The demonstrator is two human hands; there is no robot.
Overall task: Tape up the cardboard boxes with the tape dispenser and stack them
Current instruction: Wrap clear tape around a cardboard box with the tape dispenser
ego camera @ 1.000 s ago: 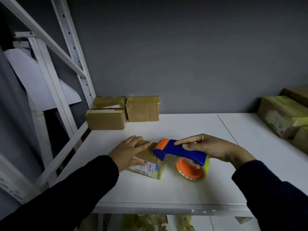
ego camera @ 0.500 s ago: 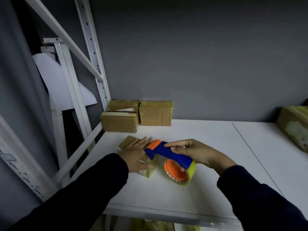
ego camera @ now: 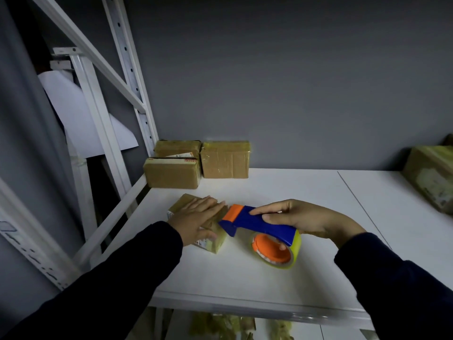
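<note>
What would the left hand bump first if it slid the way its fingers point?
Most likely the orange tip of the tape dispenser: the left hand lies flat on the small box, fingertips aimed at it from close by. The right hand holds that dispenser. Depth is unclear.

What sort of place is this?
Probably a stockroom or packing area: white slotted metal racking, brown cardboard boxes on a white shelf, and a blue-and-orange tape dispenser in the right hand.

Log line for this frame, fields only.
phase: taping small box | left hand: flat on box | right hand: grips tape dispenser at box's right end | back boxes: three by wall
</note>
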